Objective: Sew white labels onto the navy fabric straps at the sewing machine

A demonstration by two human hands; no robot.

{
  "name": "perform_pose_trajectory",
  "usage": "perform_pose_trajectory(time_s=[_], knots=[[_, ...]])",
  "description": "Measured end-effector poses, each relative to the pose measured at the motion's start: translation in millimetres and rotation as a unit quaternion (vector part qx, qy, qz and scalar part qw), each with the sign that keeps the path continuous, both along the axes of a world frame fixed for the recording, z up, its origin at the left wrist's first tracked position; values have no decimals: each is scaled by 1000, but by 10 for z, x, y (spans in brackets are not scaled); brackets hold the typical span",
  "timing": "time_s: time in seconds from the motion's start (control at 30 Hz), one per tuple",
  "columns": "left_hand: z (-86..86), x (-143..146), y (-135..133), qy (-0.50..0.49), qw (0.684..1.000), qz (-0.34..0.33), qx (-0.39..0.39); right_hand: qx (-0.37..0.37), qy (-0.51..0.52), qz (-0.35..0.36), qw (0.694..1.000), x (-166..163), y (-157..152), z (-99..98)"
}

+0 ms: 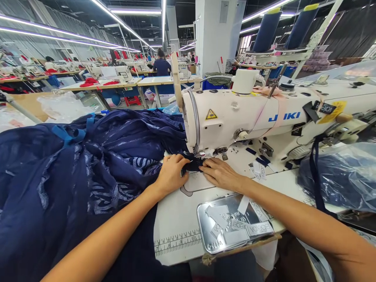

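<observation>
A white JUKI sewing machine [235, 113] fills the right side of the view, its needle area over a small dark navy strip of fabric [194, 165]. My left hand [174, 172] grips the fabric at the left of the presser foot, thumb and fingers closed about its edge. From the right, my right hand [220, 172] presses its fingertips together on the fabric's other edge. A large navy garment [96, 164] with pale blue embroidery spreads left of the machine. The needle tip and the fabric's underside are hidden.
At the table's front lies a metal tray [202, 231] with several white printed labels [235, 227]. Navy scraps [262, 160] lie by the machine's base. A clear plastic bag [343, 176] stands at right. Thread cones [266, 30] rise behind; a person [161, 64] sits farther off.
</observation>
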State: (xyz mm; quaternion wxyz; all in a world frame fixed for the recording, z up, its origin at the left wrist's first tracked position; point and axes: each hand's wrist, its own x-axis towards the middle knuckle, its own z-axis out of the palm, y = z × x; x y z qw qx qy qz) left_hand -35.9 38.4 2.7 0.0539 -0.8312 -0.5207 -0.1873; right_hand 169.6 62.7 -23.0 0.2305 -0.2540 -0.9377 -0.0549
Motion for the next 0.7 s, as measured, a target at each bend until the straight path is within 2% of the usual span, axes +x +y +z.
perform_pose_trajectory(time_s=[0.17,0.37,0.53,0.7], knots=[[-83,95,-46,112,987,-77,89,-106,97,30,989,61,148,-106],[-116,109,-18,138,976,-123,116,-185,152,80,968,104,231,-152],[-123,118,-14,140,974,-135,115,-148,124,101,976,134,206,-87],[-120,116,-6,139,975,-143,95,-39,17,101,994,142,127,24]])
